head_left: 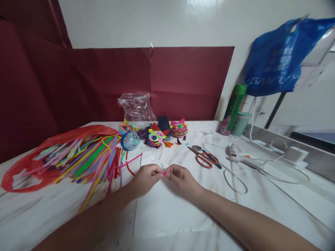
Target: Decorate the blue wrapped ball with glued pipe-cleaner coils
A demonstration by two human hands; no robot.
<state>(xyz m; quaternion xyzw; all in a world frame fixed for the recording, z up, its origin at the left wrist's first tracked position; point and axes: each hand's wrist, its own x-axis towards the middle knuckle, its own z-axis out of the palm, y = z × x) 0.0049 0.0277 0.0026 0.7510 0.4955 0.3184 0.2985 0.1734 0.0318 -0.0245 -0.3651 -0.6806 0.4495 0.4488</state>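
Note:
Between both hands is a small bright pink piece [164, 173], too small for me to tell its kind. My left hand [148, 177] pinches it from one side with thumb and forefinger. On the other side the fingertips of my right hand [183, 178] are closed on it too. Both hands are over a white sheet of paper [162, 212] on the marbled table. Beyond them sit decorated balls with colourful faces, one multicoloured [156, 137] and one pink [179, 129]. A clear ball with a blue rim [130, 141] lies to their left.
At left, a red plastic bag [78, 130] spills many coloured pipe cleaners [89, 157]. Orange-handled scissors [204, 158] lie right of the hands, near cables and a power strip [251, 162]. A phone [164, 124], clear plastic packaging [137, 107] and a green cup [241, 123] stand farther back.

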